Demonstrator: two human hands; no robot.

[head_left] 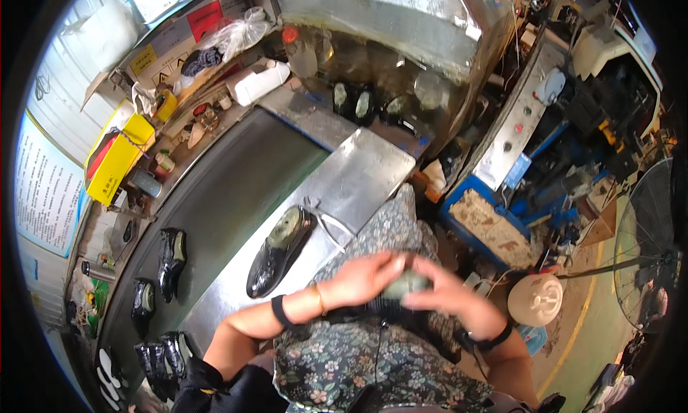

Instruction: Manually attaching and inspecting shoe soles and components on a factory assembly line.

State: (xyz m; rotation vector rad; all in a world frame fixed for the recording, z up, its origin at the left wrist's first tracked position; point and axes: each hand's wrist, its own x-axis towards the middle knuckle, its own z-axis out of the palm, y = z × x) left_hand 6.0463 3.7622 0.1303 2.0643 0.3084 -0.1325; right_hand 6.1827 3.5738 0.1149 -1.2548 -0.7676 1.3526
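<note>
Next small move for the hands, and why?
Probably steady the grey-green rounded piece with the left hand while the right hand adjusts: the hands bracket it over the lap, though blur hides exact contact. The black shoe on the metal sheet lies apart from both, so it can likely wait.

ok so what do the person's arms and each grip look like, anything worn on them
The left forearm is bare except for a black band and, closer to the wrist, a thin gold-coloured bracelet. The right forearm has a dark band. The left grip and right grip are ungloved. Dark cloth shows by the left elbow.
</note>
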